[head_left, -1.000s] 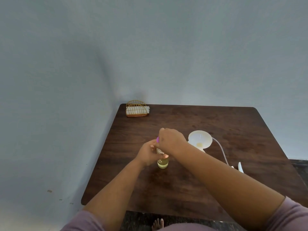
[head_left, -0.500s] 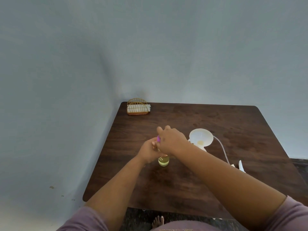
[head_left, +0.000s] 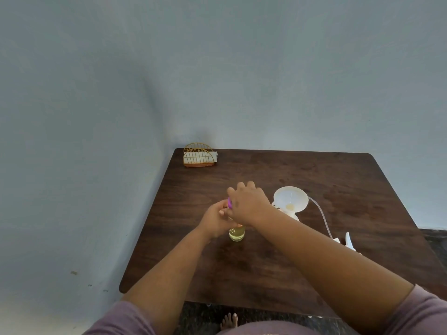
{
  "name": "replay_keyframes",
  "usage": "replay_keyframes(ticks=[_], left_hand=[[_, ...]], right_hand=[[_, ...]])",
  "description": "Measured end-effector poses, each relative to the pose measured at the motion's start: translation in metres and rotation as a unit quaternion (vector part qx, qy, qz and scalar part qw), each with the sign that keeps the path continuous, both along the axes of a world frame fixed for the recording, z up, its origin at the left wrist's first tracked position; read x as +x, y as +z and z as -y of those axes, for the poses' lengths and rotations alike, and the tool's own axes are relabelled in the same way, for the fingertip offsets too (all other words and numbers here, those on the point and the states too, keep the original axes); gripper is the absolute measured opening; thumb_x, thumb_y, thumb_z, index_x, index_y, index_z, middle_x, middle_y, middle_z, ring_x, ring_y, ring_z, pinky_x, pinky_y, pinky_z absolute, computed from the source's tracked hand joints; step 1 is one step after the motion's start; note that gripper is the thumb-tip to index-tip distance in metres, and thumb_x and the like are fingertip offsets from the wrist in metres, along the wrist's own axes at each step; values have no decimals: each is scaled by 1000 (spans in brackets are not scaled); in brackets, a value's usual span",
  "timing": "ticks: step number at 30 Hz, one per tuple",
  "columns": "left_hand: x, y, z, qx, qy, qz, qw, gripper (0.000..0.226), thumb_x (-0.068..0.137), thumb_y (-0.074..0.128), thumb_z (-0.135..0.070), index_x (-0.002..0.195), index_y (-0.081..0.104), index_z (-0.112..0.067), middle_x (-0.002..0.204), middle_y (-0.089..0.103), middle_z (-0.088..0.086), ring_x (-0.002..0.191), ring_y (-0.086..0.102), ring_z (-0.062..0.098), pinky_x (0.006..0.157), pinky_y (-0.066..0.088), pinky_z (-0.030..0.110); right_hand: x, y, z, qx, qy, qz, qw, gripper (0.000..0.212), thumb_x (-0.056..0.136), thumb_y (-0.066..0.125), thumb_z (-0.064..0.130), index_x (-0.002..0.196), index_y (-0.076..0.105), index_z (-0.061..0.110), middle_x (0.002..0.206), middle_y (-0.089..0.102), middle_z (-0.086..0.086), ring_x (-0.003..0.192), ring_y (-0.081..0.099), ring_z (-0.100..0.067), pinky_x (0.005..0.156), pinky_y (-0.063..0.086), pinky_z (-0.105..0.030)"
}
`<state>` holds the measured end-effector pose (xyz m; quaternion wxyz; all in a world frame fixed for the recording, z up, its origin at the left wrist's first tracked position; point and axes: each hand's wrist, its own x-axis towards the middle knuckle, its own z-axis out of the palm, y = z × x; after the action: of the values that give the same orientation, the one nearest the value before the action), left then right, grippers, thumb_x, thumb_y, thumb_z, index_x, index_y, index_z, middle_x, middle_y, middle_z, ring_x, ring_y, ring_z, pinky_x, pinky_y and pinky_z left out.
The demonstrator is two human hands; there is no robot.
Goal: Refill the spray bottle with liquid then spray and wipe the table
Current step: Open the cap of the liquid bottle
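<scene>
A small clear bottle (head_left: 237, 234) with yellow liquid in its base stands upright on the dark wooden table (head_left: 314, 170). My left hand (head_left: 216, 220) grips the bottle's upper body. My right hand (head_left: 248, 204) is curled over the bottle's top around a purple cap (head_left: 229, 203), of which only a sliver shows. To the right, a white funnel (head_left: 291, 199) sits in the neck of a white spray bottle, mostly hidden behind my right forearm. The white spray head (head_left: 349, 241) with its thin tube (head_left: 323, 217) lies on the table further right.
A gold wire holder (head_left: 198, 158) with white napkins stands at the table's far left corner, against the blue-grey wall. A bare foot (head_left: 229, 321) shows on the dark floor below the table's near edge.
My right hand has turned on the purple cap, its fingers shifting from tightly curled to partly lifted. The bottle and my left hand stayed in place.
</scene>
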<state>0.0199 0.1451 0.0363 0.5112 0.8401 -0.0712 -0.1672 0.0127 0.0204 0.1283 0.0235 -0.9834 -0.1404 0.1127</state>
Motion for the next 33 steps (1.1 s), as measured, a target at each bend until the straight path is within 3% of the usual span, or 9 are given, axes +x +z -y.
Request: replay_keyframes(ticks=[3, 6, 9, 13, 16, 22, 25, 28, 33], left_hand=[[-3, 2, 1, -30, 17, -17, 999, 43, 72, 81, -1, 100, 60, -25, 94, 68, -9, 91, 65, 8, 74, 51, 14], [-1, 1, 3, -18, 18, -15, 1000, 40, 74, 81, -4, 108, 63, -12, 102, 69, -1, 98, 64, 11, 73, 49, 8], [0, 4, -1, 48, -16, 53, 997, 43, 71, 79, 6, 109, 61, -6, 103, 66, 6, 100, 62, 13, 71, 52, 13], [-1, -1, -1, -15, 9, -7, 1000, 43, 74, 77, 6, 112, 62, -6, 96, 66, -8, 83, 62, -13, 72, 49, 9], [-2, -1, 0, -27, 24, -2, 999, 41, 73, 76, 9, 108, 63, -9, 95, 68, -4, 85, 65, -4, 75, 52, 12], [-2, 3, 4, -1, 13, 2, 1000, 49, 72, 81, 1, 116, 60, -2, 101, 64, 1, 84, 63, -6, 72, 47, 9], [0, 2, 4, 11, 45, 1, 999, 56, 70, 84, -6, 120, 59, -6, 106, 65, 1, 96, 63, 14, 75, 47, 13], [-1, 3, 2, 15, 5, 19, 1000, 43, 75, 80, -4, 114, 63, -7, 98, 66, -6, 93, 62, 11, 72, 48, 8], [-5, 0, 1, -33, 39, -23, 998, 38, 72, 79, 6, 107, 63, 0, 97, 68, 2, 91, 64, 12, 76, 52, 17]], right_hand=[[1, 2, 0, 30, -2, -51, 998, 38, 92, 58, 24, 126, 43, 17, 121, 46, -12, 109, 52, -30, 83, 47, -37], [2, 11, 2, -2, 67, -71, 995, 56, 81, 67, 8, 129, 45, 27, 130, 35, -8, 120, 36, -31, 96, 41, -45], [3, 13, 2, 29, 77, -59, 995, 59, 79, 72, 20, 129, 42, 31, 138, 29, -6, 126, 30, -31, 105, 34, -51], [4, 6, 1, 68, -4, -3, 998, 47, 90, 55, 48, 125, 42, 19, 123, 44, -8, 108, 47, -27, 84, 44, -39], [6, 3, 3, 64, -22, -19, 997, 42, 93, 52, 43, 124, 46, 15, 109, 50, -6, 90, 53, -21, 75, 47, -31], [7, 13, 3, 53, 60, -77, 994, 51, 78, 69, 14, 122, 51, 31, 119, 37, -3, 109, 37, -22, 92, 45, -40], [6, 11, 2, 90, 50, -68, 992, 54, 77, 68, 23, 125, 43, 32, 124, 34, -3, 112, 36, -25, 92, 45, -42], [6, 6, 2, 103, -3, -34, 994, 52, 84, 61, 51, 123, 42, 22, 115, 44, -5, 98, 49, -22, 83, 50, -36], [6, 1, 2, 75, -21, -23, 997, 35, 97, 43, 39, 120, 49, 13, 109, 52, -9, 90, 54, -23, 72, 43, -31]])
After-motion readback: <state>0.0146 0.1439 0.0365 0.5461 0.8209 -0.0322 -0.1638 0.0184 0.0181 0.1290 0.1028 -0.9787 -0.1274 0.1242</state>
